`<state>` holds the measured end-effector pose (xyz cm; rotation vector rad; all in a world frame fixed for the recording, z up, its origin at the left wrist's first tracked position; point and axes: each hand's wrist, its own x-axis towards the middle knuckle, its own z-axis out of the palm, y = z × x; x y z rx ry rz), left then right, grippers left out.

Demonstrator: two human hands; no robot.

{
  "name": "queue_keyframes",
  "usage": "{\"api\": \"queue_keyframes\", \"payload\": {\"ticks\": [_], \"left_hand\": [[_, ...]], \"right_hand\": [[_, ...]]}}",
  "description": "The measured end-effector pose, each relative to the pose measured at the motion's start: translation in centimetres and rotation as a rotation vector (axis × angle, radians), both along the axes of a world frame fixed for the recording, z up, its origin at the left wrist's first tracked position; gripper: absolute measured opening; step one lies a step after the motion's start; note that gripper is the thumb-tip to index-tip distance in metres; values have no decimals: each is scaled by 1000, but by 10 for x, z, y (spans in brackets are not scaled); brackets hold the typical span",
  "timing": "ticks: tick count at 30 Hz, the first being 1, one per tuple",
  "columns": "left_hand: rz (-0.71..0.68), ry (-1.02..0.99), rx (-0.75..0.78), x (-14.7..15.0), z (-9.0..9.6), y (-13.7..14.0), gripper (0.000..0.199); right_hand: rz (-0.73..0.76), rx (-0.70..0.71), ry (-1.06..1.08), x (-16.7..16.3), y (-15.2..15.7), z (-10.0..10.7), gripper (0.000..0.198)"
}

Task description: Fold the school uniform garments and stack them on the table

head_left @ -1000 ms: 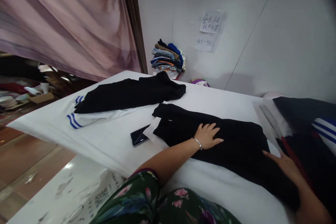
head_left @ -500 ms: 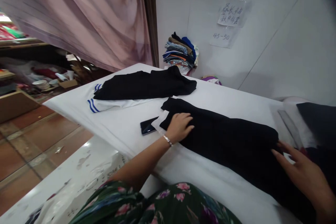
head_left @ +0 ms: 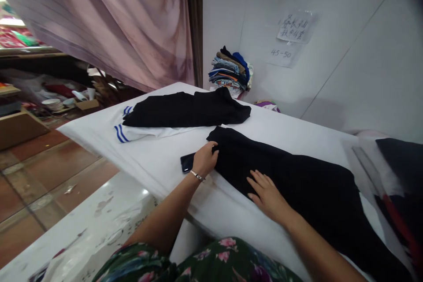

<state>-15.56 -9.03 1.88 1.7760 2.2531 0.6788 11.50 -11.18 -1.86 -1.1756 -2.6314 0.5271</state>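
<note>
A long black garment (head_left: 297,176), possibly trousers, lies stretched across the white-covered table. At its left end, my left hand (head_left: 205,158) has its fingers closed on the edge of the cloth. My right hand (head_left: 269,196) rests flat on the garment's near side, fingers spread, around the middle of its length. Partly covered by my left hand and wrist, a dark phone (head_left: 187,163) lies on the table. Farther back, another black garment (head_left: 178,110) is laid over a white one with blue stripes (head_left: 120,134).
A pile of folded clothes (head_left: 229,72) stands against the wall behind the white table (head_left: 155,158). More dark clothing (head_left: 401,163) is heaped at the right. A pink curtain (head_left: 148,22) hangs at the left, and a lower white surface (head_left: 99,211) adjoins the near-left side.
My left hand has shifted left from the cloth to its end edge and closed there. My right hand has left the right end and now lies on the middle. White material at the left end no longer shows.
</note>
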Motion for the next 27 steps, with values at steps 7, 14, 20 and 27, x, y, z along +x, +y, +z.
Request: {"api": "queue_keyframes", "payload": {"ticks": [7,14,20,27], "left_hand": [[12,70,-79,-11,-17,7,29],[-12,67,-69,-10,-16,4,29],[-26,31,-66,-14,-20,2,29],[-72,6,-50,-17,-20,1,29]], "right_hand": [[-33,-84,167,0,12,22,40],[-65,120,245,-69,90,49,30],[-71,122,-52,-123,135,23,42],[-99,172,-102,-127,147,13,23]]}}
